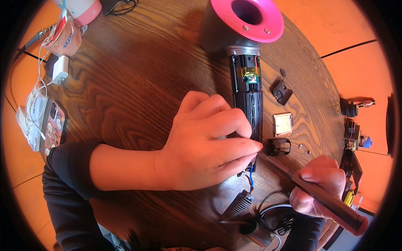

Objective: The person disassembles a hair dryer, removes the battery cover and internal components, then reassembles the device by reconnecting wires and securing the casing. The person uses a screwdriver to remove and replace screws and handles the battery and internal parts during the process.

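A hair dryer with a pink ring head [268, 21] lies on the wooden table, its dark handle [247, 98] opened so that wires and a small green circuit board [252, 79] show. My left hand [209, 144] is closed over the lower handle, fingers curled round it and hiding part of the inside. In my right hand [320, 184] is a dark, slim screwdriver [324, 198], slanting toward the handle beside my left fingertips. I cannot make out whether its tip touches anything. Blue wire [251, 179] leads from the handle's lower end toward a ribbed cable sleeve [238, 205].
Right of the handle lie a black plastic piece [282, 93], a square metal-edged part [283, 124], a curved black part [279, 147] and tiny screws [304, 149]. A dark tube [256, 234] and cable are near me. A phone [54, 123] and white charger [60, 69] sit at left.
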Available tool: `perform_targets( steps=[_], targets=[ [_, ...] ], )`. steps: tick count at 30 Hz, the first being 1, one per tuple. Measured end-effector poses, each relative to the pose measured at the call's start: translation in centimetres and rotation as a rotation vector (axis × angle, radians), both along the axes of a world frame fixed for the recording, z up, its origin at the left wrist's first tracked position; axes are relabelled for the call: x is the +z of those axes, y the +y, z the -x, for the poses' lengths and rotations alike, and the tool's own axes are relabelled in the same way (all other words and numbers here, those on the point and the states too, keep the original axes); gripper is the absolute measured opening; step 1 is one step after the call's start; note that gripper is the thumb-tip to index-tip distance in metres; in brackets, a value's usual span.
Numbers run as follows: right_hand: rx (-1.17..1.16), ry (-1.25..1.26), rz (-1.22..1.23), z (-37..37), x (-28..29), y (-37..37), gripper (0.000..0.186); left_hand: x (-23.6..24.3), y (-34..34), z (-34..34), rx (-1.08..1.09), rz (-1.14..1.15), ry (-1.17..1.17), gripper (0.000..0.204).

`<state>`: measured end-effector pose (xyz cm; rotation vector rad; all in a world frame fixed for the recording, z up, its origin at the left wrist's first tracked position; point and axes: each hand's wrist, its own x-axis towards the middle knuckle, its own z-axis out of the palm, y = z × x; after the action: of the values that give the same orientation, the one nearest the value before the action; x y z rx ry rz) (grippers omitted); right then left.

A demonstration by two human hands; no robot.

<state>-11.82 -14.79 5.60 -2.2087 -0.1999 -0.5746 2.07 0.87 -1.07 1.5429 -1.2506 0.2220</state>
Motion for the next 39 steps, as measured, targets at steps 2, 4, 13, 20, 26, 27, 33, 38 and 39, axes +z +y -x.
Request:
perform_targets(
  steps=[2, 4, 13, 20, 26, 27, 33, 38, 39],
  targets=[
    [0.012, 0.031, 0.022, 0.3, 0.1, -0.1, 0.043, 0.1, 0.4, 0.4, 0.004, -0.035, -0.009, 0.022],
    [0.060, 0.053, 0.038, 0.7, 0.3, -0.3, 0.043, 0.3, 0.7, 0.9, 0.010, -0.060, -0.010, 0.022],
    [0.206, -0.034, 0.071, 1.3, -0.2, 0.4, 0.048, 0.0, 1.2, 1.2, -0.027, -0.019, -0.150, 0.015],
    [0.324, -0.193, 0.206, 0.4, -0.5, 1.6, 0.043, 0.4, 2.2, 1.1, -0.110, -0.009, -0.218, 0.019],
    [0.510, -0.566, 0.498, -0.8, -2.7, 0.9, 0.043, 0.1, 2.1, 0.8, -0.138, -0.035, -0.179, 0.021],
    [0.534, -0.560, 0.533, -0.9, -2.7, 0.7, 0.048, 0.0, 2.0, 0.7, -0.136, -0.031, -0.171, 0.021],
    [0.482, -0.716, 0.573, -1.9, -3.3, 1.1, 0.055, -0.2, 1.9, 0.4, -0.135, -0.042, -0.153, 0.020],
    [0.508, -0.659, 0.563, -1.5, -3.1, 0.9, 0.035, 0.0, 1.6, 0.2, -0.138, -0.029, -0.130, 0.019],
    [0.466, -0.664, 0.560, -1.5, -3.1, 0.9, 0.031, 0.1, 1.6, 0.2, -0.139, -0.030, -0.129, 0.020]
  ],
)
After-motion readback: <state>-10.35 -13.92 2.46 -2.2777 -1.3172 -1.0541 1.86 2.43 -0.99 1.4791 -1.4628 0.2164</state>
